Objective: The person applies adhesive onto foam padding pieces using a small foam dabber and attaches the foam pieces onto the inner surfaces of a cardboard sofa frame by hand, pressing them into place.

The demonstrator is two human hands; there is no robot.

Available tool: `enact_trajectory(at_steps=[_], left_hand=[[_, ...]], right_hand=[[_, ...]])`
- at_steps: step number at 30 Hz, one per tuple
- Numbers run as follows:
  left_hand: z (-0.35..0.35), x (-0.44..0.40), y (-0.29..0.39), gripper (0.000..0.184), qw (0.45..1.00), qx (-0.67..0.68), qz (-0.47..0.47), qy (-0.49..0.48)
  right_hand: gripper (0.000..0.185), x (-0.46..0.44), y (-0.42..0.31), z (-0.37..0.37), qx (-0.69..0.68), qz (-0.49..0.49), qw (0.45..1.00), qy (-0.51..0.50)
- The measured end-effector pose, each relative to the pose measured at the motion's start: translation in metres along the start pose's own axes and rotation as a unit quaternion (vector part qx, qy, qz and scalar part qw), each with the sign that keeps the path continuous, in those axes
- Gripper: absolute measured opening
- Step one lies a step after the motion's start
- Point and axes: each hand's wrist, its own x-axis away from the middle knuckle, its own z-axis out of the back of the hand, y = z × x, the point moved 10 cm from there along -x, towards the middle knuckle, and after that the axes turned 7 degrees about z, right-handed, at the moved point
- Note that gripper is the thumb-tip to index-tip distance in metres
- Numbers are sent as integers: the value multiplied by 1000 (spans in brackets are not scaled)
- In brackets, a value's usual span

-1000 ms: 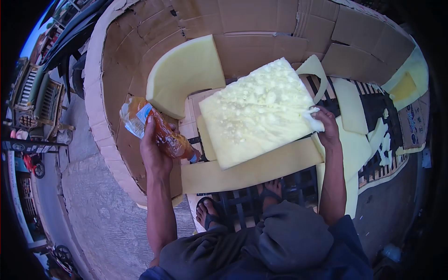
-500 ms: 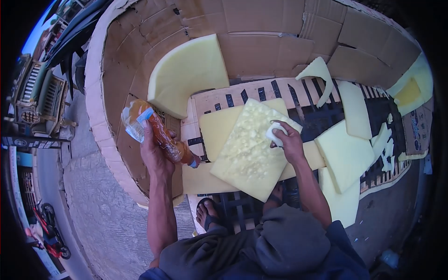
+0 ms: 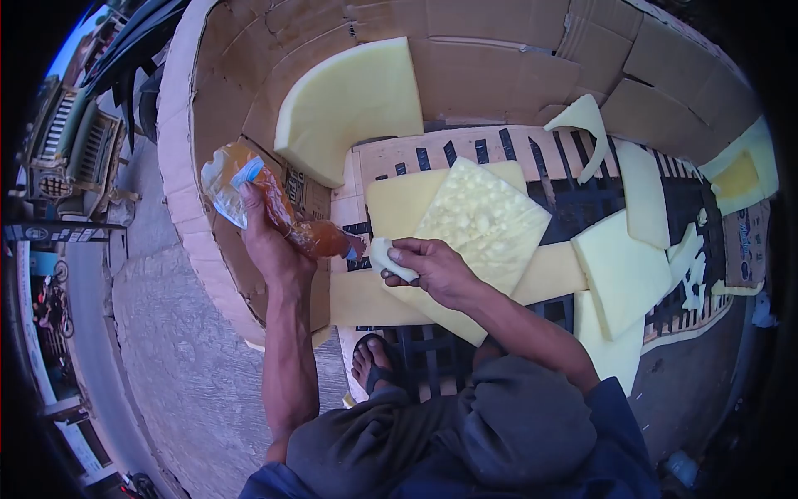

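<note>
My left hand (image 3: 274, 224) is wrapped round a clear plastic bag of orange-brown material (image 3: 312, 235), its narrow end pointing right. Just right of that end, my right hand (image 3: 416, 264) pinches a small white foam piece (image 3: 391, 259). Beneath and to the right of this hand lies a square foam sheet (image 3: 490, 216) with a bumpy, glossy top. It rests partly over a flat yellow foam sheet (image 3: 395, 200) and a long foam strip (image 3: 366, 301) on the slatted seat frame.
A curved foam block (image 3: 349, 104) stands against the cardboard backrest (image 3: 490, 79). More foam pieces (image 3: 623, 270) lie at the right over black straps and wooden slats. My sandalled foot (image 3: 371, 363) is below the strip. Rough paving (image 3: 191, 358) is at the left.
The bumpy sheet was first held up by its right edge, then lay down on the frame. My right hand, with the small foam piece, has moved left to the bag's narrow end.
</note>
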Motion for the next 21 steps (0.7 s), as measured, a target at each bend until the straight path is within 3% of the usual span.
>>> enact_trajectory(at_steps=[10,12,13,15,16,18,19,20,21], left_hand=[[-1,5,-13,48,998,-62,-9,3],[-17,18,6,48,946,-239,-217,-5],[-15,16,-3,48,948,-234,-214,-9],[-4,-1,-47,44,938,-342,-54,-22],[-1,-2,-59,41,926,-377,-16,-35],[-7,8,-91,42,910,-396,77,-93],[-7,14,-113,44,898,-407,105,-132],[-6,23,-138,46,881,-421,137,-166],[-8,32,-162,48,863,-433,165,-200]], right_hand=[[34,6,-7,-15,-54,5,998,-6],[33,10,-21,-16,-99,46,993,-38],[32,14,-34,-16,-140,86,984,-70],[29,24,-66,17,14,147,989,-13],[29,26,-81,50,128,184,973,58],[35,24,-94,123,242,165,941,170],[36,14,-92,166,332,124,912,205],[36,10,-108,193,450,126,847,254],[37,0,-125,207,548,188,774,255]])
